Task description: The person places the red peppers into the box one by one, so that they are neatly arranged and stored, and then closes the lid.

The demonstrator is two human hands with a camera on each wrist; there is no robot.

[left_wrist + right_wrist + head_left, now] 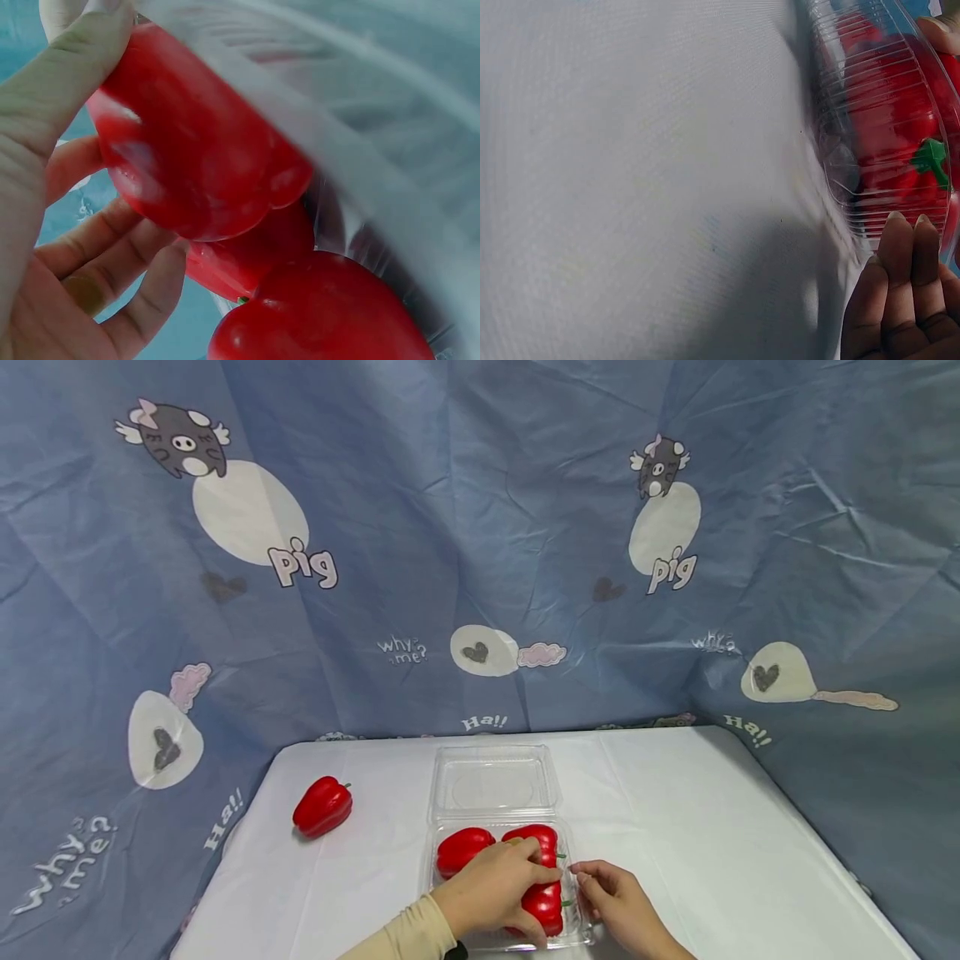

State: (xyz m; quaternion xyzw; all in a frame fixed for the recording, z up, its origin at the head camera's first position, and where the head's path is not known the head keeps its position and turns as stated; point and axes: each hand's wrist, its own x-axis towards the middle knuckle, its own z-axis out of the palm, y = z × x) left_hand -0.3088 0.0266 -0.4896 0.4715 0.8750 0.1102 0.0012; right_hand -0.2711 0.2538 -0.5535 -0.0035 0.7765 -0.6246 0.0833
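Observation:
A clear plastic clamshell box (574, 933) lies unfolded on the table, its lid (491, 785) tipped back flat behind the base. Red bell peppers sit in the base: one at back left (462, 852), one at back right (546, 835), and one at front right (546, 912), green stems pointing right on the right-hand pair. My left hand (487, 883) reaches over the base and grips the front-right bell pepper (199, 142) between thumb and fingers. At the box's right wall, my right hand (621, 903) touches the ribbed plastic with fairly straight fingertips (897, 236).
Another red bell pepper (324, 807) lies on its side at the left of the white-covered table (660, 810). A blue printed cloth (480, 543) hangs behind and along both sides of the table.

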